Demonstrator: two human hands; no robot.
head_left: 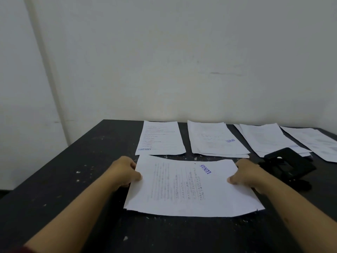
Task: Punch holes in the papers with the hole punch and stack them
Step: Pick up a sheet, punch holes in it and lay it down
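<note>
A printed sheet with a blue stamp (pixel 189 189) is held sideways just over the black table (pixel 73 161). My left hand (pixel 125 171) grips its left edge, thumb on top. My right hand (pixel 246 175) grips its right edge the same way. The black hole punch (pixel 290 166) sits on the table just right of my right hand, apart from the sheet. Along the far edge lie several paper piles: one with red print (pixel 161 138), one with a blue stamp (pixel 215 138), a third (pixel 268 139) and a fourth (pixel 313 141) at the right.
A pale wall (pixel 182 61) rises right behind the table's far edge. The tabletop is speckled with small white paper bits (pixel 78 172). Bare table surface stretches to the left of the papers, with the table's left edge falling away diagonally.
</note>
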